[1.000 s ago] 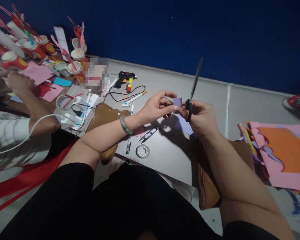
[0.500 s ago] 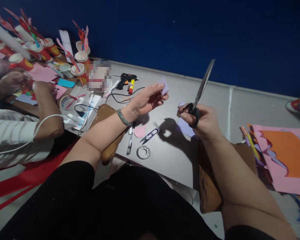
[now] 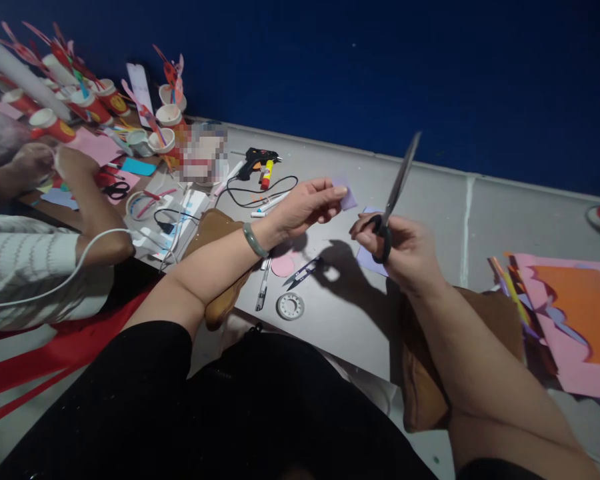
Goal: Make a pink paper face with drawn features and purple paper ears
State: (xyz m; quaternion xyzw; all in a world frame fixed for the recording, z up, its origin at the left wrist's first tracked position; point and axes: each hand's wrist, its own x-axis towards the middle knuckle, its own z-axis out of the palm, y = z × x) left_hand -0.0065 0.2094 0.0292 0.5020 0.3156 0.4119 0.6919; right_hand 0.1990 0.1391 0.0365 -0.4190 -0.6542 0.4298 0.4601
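Between the thumb and fingers of my left hand is a small piece of purple paper, held up above the table. My right hand grips black-handled scissors with the blades pointing up and away, close together. The scissors are apart from the small paper. Below my right hand, a larger sheet of purple paper lies on the table, partly covered by that hand. Nearer me lie a pink paper circle, thread snips, a roll of white tape and a pen.
A black glue gun and a yellow-red glue stick lie at the back. At left, a co-worker's hands work near red paper cups. Orange paper lies on pink sheets at right. Brown cushions lie under my arms.
My left hand has moved right and slightly down with the purple paper, nearer the scissors. The scissors have dipped a little. The co-worker's hand has shifted, showing black scissors on their side.
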